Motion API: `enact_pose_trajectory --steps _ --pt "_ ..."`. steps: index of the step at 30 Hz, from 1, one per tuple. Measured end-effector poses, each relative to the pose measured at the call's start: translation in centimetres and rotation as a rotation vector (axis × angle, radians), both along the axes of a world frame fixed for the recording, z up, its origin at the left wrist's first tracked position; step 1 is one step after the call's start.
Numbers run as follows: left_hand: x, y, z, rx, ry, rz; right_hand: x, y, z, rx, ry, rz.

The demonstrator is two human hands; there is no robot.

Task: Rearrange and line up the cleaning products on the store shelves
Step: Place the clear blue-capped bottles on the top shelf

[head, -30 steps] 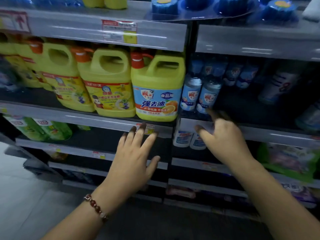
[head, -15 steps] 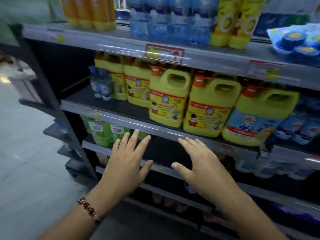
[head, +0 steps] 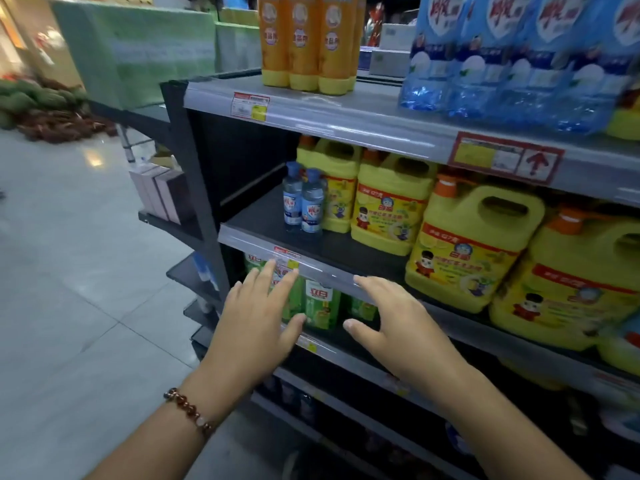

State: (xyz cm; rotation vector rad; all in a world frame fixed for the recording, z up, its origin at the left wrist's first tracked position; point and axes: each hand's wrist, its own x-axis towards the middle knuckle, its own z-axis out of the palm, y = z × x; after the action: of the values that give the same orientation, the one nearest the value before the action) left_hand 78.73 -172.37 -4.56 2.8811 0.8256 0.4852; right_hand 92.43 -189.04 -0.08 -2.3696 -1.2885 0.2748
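Mid shelf (head: 263, 216): 2 small blue bottles (head: 304, 202) left, yellow jugs (head: 474, 244) right; left end bare.

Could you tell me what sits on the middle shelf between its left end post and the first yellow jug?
In the head view, two small blue-capped bottles stand beside the yellow jug; the shelf left of them, toward the post, is bare.

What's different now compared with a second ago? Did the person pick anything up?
Nothing was picked up. The view swung left along the shelves to their end, where two small blue bottles stand beside the yellow jugs. The right hand drew back from the blue bottles further right and now hovers beside the left hand, below the shelf edge. Both hands stayed open and empty.
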Motion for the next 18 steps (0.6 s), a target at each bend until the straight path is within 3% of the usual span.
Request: enact_pose_trajectory --steps 5,8,12,15,18 --pt "3.7 6.7 0.0 -0.016 0.012 -0.004 2.9 7.3 -1.3 -0.008 0.086 -0.053" --pt "7.8 11.1 -0.4 -0.171 0.026 0.004 5.9 12.2 -3.5 0.047 0.248 -0.129" --pt "13.0 15.9 -1.5 -0.547 -0.156 -0.009 9.8 18.1 -7.5 0.328 0.522 -0.242" --pt "15.4 19.1 -3.1 -0.592 -0.328 -0.084 11.5 22.1 -9.1 0.468 0.585 -0.263" --pt "16.7 21.1 -3.9 -0.673 -0.357 -0.221 12.2 24.9 -9.8 0.592 0.581 -0.344"
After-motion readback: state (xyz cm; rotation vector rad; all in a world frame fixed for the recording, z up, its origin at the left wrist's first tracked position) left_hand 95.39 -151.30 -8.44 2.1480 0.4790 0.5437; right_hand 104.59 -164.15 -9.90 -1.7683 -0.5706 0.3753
